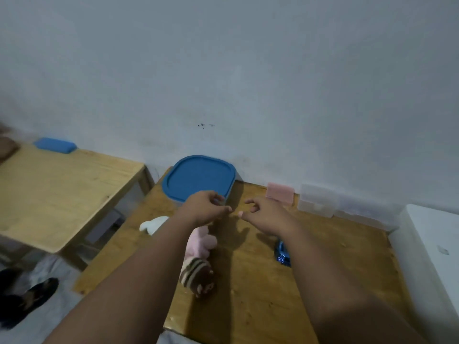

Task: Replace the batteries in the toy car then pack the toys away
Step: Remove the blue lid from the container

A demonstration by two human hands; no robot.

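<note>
Both my arms reach forward over a low wooden table (pixel 323 256). My left hand (pixel 206 207) hovers just in front of a container with a blue lid (pixel 198 178), its fingers loosely curled and holding nothing. My right hand (pixel 263 213) is beside it, also loosely curled with nothing in it. A blue toy car (pixel 283 253) lies on the table, partly hidden under my right forearm. Plush toys lie under my left forearm: a pink one (pixel 201 242), a white one (pixel 154 224) and a brown striped one (pixel 198 276).
A pink box (pixel 279 192) and clear plastic organiser boxes (pixel 320 199) stand along the wall at the back right. A white surface (pixel 432 256) borders the table's right side. A second wooden table (pixel 62 192) with a blue case (pixel 55 144) stands left. A dark shoe (pixel 32 296) is on the floor.
</note>
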